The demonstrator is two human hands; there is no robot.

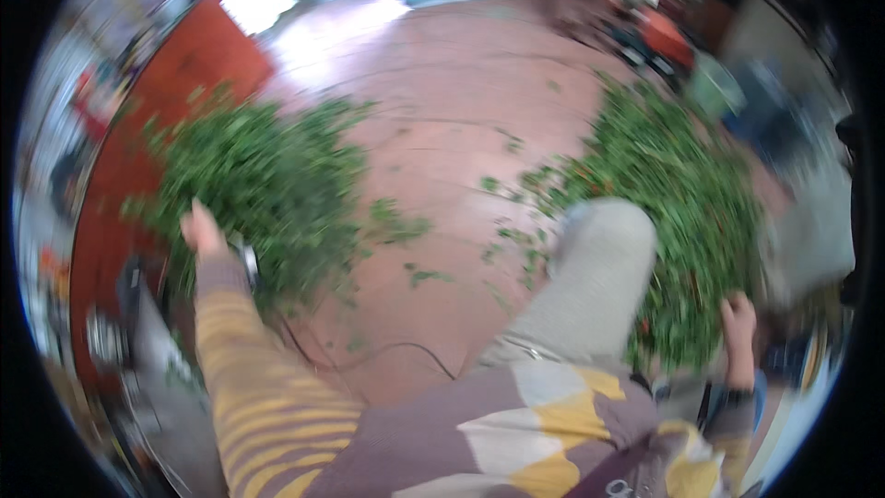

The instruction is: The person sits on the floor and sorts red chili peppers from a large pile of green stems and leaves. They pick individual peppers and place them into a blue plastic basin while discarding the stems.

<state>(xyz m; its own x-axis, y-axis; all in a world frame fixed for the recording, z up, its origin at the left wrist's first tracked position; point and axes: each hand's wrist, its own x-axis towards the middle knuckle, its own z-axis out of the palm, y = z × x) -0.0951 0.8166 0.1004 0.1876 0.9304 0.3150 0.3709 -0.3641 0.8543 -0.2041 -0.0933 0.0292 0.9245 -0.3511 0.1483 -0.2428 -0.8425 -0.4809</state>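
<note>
My left hand point(202, 229), blurred, reaches out at the left against a large heap of leafy green stems point(276, 173). Its fingers look curled, but whether they hold any stems cannot be told. Just beside that wrist shows a shiny metal thing, too blurred to name. Over at the right, my right hand point(738, 318) is low beside a second heap of green stems point(677, 200), fingers bent. Whether it grips anything is unclear. Loose leafy sprigs point(397, 221) lie on the reddish tiled floor point(442, 173) between the heaps.
A red tabletop or board point(110, 235) runs along the left, partly under leaves. My bent knee point(608, 242) rises beside the right heap. A dark cable point(401, 346) crosses the floor. At the upper right are a pale green bucket point(715, 86) and an orange object point(665, 36).
</note>
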